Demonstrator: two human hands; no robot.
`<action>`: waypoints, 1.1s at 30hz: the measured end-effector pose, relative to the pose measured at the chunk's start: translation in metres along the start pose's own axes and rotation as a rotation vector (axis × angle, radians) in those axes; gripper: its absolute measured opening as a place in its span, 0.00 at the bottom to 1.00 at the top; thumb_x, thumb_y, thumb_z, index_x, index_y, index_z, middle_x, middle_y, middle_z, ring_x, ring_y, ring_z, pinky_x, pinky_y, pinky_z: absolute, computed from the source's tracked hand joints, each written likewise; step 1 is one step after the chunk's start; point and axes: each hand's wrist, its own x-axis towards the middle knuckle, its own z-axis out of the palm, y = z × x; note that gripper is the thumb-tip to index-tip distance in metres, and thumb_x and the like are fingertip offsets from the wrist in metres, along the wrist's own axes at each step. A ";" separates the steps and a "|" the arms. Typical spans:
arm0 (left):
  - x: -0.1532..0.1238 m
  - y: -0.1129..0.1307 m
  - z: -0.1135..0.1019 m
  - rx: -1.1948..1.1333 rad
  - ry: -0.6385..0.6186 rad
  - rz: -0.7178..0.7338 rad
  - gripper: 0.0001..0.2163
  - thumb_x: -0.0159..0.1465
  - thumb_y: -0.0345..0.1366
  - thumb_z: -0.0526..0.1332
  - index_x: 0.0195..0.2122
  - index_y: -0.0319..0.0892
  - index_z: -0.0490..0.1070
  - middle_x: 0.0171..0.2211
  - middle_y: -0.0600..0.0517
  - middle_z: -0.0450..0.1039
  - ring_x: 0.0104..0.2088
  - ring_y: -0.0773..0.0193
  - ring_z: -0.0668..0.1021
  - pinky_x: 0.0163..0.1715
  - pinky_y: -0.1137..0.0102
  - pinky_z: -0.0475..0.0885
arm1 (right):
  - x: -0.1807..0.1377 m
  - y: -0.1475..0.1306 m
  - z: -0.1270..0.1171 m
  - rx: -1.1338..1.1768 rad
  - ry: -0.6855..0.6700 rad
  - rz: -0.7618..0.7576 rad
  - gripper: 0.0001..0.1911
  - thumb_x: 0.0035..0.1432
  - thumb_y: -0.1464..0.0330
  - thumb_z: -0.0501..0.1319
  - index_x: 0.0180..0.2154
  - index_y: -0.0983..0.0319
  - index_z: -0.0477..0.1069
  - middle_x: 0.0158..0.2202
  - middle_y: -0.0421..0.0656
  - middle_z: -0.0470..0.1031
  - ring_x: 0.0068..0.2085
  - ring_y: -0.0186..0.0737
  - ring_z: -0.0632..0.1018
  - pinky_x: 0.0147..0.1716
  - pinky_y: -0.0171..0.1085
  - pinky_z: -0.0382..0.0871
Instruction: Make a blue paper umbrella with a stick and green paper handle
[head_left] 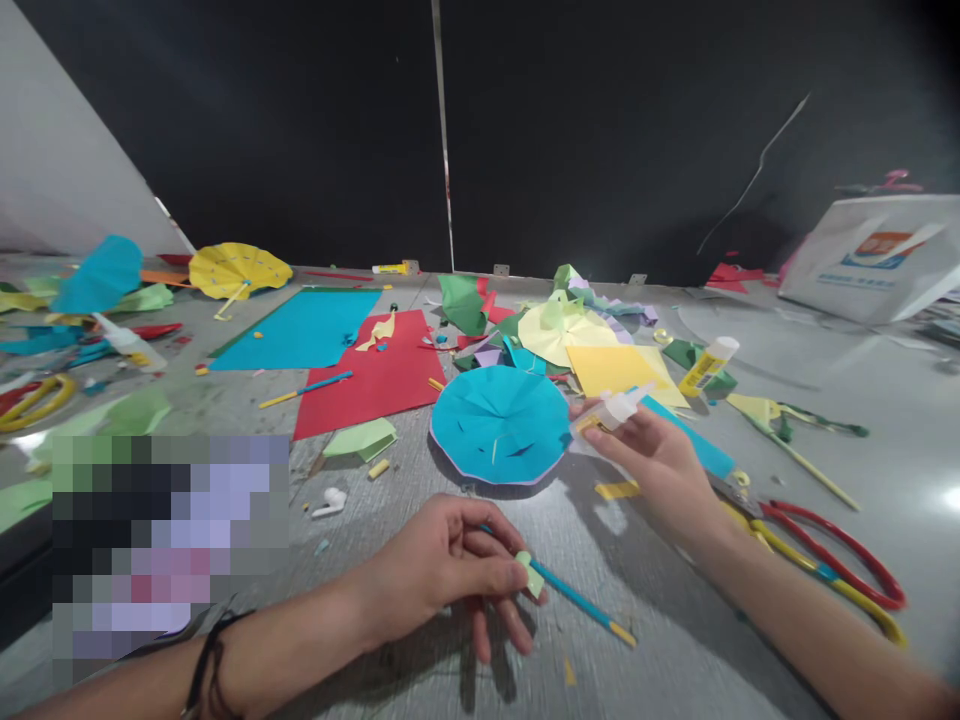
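My left hand (450, 570) pinches a thin blue stick with a yellow tip (585, 605), holding a small pale green paper piece (531, 575) against it, low over the grey table (420, 470). Further right, my right hand (652, 460) is closed round a small clear glue bottle (615, 410) whose nozzle points up and right. Just beyond both hands lies a round folded blue paper canopy (499, 422), touched by neither hand.
Blue (300, 330), red (375, 375) and yellow (619, 370) paper sheets, folded scraps and a yellow paper umbrella (238, 268) litter the table. A second glue bottle (709, 365) stands at right. Scissors with red and yellow handles (832, 560) lie under my right forearm. A white box (877, 255) sits far right.
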 end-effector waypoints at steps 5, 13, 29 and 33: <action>0.000 0.000 0.000 -0.002 -0.006 0.006 0.17 0.57 0.40 0.76 0.36 0.38 0.70 0.33 0.43 0.85 0.26 0.54 0.87 0.17 0.75 0.78 | 0.002 0.008 -0.001 -0.339 0.145 -0.101 0.15 0.55 0.62 0.71 0.43 0.59 0.76 0.43 0.48 0.82 0.44 0.55 0.81 0.51 0.55 0.73; -0.001 0.000 0.000 0.013 -0.001 0.008 0.16 0.58 0.39 0.75 0.37 0.38 0.70 0.34 0.42 0.85 0.27 0.53 0.87 0.18 0.74 0.77 | 0.005 0.022 -0.009 -0.574 0.149 -0.193 0.12 0.59 0.64 0.67 0.44 0.57 0.72 0.42 0.50 0.84 0.43 0.59 0.84 0.46 0.57 0.75; -0.002 0.004 0.004 -0.030 0.160 0.150 0.18 0.58 0.42 0.76 0.38 0.38 0.71 0.24 0.51 0.80 0.25 0.55 0.86 0.16 0.76 0.76 | -0.057 -0.018 0.023 -0.668 -0.305 -0.791 0.19 0.59 0.72 0.68 0.51 0.56 0.69 0.52 0.52 0.74 0.52 0.55 0.78 0.50 0.52 0.77; -0.002 0.004 0.003 -0.025 0.146 0.128 0.19 0.57 0.42 0.76 0.39 0.38 0.71 0.24 0.51 0.80 0.24 0.55 0.86 0.13 0.76 0.74 | -0.060 -0.007 0.030 -0.624 -0.313 -0.702 0.17 0.62 0.69 0.68 0.51 0.57 0.69 0.54 0.52 0.71 0.54 0.51 0.78 0.51 0.47 0.77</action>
